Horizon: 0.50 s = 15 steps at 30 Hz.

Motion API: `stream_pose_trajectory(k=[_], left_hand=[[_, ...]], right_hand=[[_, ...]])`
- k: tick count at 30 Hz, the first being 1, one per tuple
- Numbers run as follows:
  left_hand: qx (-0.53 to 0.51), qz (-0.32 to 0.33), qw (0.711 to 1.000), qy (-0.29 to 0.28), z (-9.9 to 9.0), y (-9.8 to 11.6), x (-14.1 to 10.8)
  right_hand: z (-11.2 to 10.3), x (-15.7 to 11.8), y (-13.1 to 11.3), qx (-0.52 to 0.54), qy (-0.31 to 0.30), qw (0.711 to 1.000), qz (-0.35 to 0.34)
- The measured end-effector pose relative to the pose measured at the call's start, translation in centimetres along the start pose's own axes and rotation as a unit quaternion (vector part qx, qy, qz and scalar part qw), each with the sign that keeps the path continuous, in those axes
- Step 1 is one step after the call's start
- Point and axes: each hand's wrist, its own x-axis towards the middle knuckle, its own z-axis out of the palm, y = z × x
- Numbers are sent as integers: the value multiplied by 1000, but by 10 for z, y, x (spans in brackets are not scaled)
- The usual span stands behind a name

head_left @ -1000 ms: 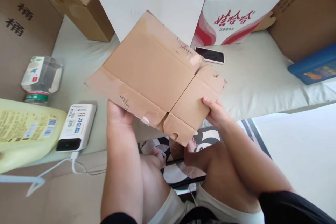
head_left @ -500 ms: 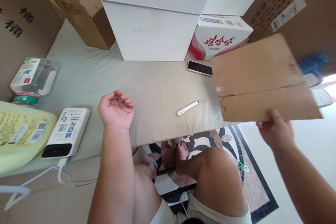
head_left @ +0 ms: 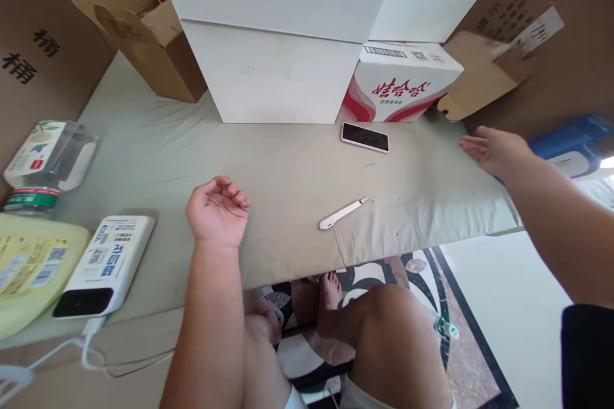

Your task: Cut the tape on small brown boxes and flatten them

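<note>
My left hand (head_left: 218,211) rests palm up on the cloth-covered surface (head_left: 283,172), fingers loosely curled and holding nothing. My right hand (head_left: 499,150) is held out over the right side with its fingers extended, empty. A blue bottle (head_left: 570,144) lies just beyond its wrist, partly hidden by the arm. Between the hands lies a white utility knife (head_left: 343,213), its tip pointing to the upper right. Behind the knife is a phone (head_left: 365,137) with a dark screen. A piece of brown cardboard (head_left: 484,86) leans at the back right, beyond my right hand.
Large white boxes (head_left: 273,77) stand at the back, beside a red-and-white carton (head_left: 400,86). An open brown box (head_left: 167,57) is at the back left. On the left are a clear bottle (head_left: 52,160), a yellow jug (head_left: 38,275) and a white power bank (head_left: 105,265) with a cable.
The cardboard sheet has left my right hand, which moved up and forward and opened. My left hand keeps nearly the same pose. The view has shifted slightly.
</note>
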Motion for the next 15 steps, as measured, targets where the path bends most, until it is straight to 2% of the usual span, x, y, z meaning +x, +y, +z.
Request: stream_pose_trajectory(k=[4,8,12,15], left_hand=[[-10,4,1000,0,-4,5,4],[-24,-10,1000,-14,-5,8,3],[-40,-12,999,-20,-10,15,-7],[-63,-2,998,-19,-18,24,-14]], right_hand=[[40,-26,22,7,-20,997,76],[57,-63,37,-15,-79,992,102],[70,-93,30,-49,-144,983,100],[94,-114,17,-82,-191,976,68]])
